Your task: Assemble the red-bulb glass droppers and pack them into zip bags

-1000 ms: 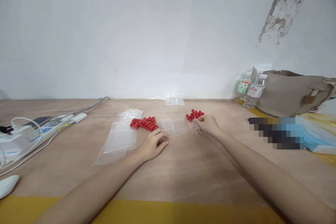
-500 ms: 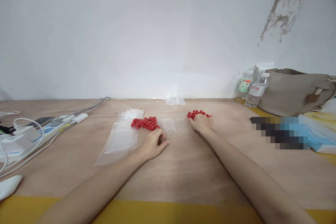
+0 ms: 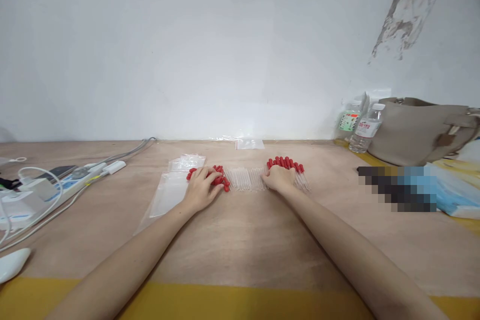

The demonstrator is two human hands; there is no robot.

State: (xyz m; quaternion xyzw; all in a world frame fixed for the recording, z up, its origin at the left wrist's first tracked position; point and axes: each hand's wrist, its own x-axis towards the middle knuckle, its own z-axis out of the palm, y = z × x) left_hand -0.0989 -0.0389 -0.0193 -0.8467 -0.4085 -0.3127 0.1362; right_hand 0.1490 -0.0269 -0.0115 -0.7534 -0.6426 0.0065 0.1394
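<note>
My left hand [image 3: 202, 187] lies over a small pile of red rubber caps [image 3: 226, 183], its fingers spread and touching them. Right of the pile is a row of thin clear tubes [image 3: 243, 180], laid side by side. At the row's right end, my right hand [image 3: 280, 178] is closed, thumb and fingertips down by the tubes; its grip is hidden. Just behind and beside it lie several tubes with red caps [image 3: 296, 166] on their far ends. Clear zip bags [image 3: 170, 195] lie flat beside my left hand.
At left are a power strip [image 3: 71, 185] with plugs and cables, a dark phone [image 3: 56, 174] and a white mouse-like object [image 3: 14, 264]. Two plastic bottles [image 3: 367, 130] and a grey-beige bag [image 3: 416, 130] stand at the right. Another small clear bag [image 3: 250, 144] lies by the wall.
My left hand has moved forward and left from the tubes' near edge onto the red caps. My right hand has shifted slightly left, uncovering more of the capped tubes.
</note>
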